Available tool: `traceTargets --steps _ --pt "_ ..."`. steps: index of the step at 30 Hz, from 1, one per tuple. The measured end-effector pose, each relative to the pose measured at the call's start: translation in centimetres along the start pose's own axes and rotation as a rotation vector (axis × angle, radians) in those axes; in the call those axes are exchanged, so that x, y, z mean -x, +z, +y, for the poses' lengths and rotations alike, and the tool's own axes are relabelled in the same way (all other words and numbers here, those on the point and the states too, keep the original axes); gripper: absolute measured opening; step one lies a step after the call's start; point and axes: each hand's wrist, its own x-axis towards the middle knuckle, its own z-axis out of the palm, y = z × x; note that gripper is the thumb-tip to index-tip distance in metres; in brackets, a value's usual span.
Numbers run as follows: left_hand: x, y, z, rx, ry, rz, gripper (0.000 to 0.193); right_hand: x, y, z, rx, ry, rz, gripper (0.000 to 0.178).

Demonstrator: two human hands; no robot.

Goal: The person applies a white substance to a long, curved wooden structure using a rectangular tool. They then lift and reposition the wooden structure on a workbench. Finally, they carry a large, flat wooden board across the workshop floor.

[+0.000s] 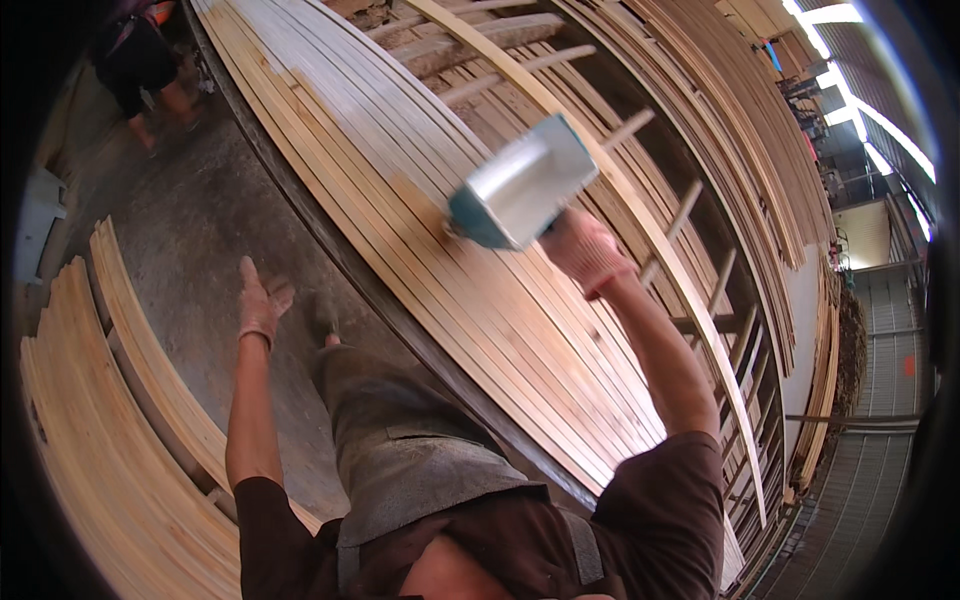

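In a pinkish work glove, my right hand (pixel 583 247) is closed on a teal box-shaped scoop (pixel 525 185) with a pale, shiny inside. The scoop is tilted over a row of long, narrow wood strips (pixel 440 265) laid side by side, and its lower left corner is close to them or touching; I cannot tell which. A whitish coating (pixel 345 75) covers the far part of the strips, while the nearer part shows bare yellow wood. My left hand (pixel 262 300), also gloved, hangs over the floor to the left with fingers apart and holds nothing.
Stacked boards (pixel 110 410) lie at the lower left. Beyond the strips, a light wooden rail (pixel 640 200) and a rack of more boards (pixel 720 110) run alongside. Another person (pixel 140 70) stands at the upper left on the dark floor (pixel 190 240).
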Motion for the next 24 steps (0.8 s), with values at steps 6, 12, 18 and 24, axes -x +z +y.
traceTargets --steps 6,12,18,24 --pt "18.2 3.0 -13.4 -0.253 -0.055 -0.256 0.102 27.7 6.0 19.6 0.043 0.102 0.004 0.028" --pt "32.2 -1.2 -33.9 -0.231 -0.169 -0.21 0.101 40.7 2.2 20.7 0.008 0.207 0.007 0.029" --pt "50.1 -7.8 -51.3 -0.372 -0.207 -0.108 0.094 43.5 4.7 24.7 -0.277 0.071 0.006 0.033" --pt "65.4 -5.4 -66.3 -0.367 -0.225 0.016 0.086 57.5 12.7 40.3 0.563 -0.356 -0.018 0.021"
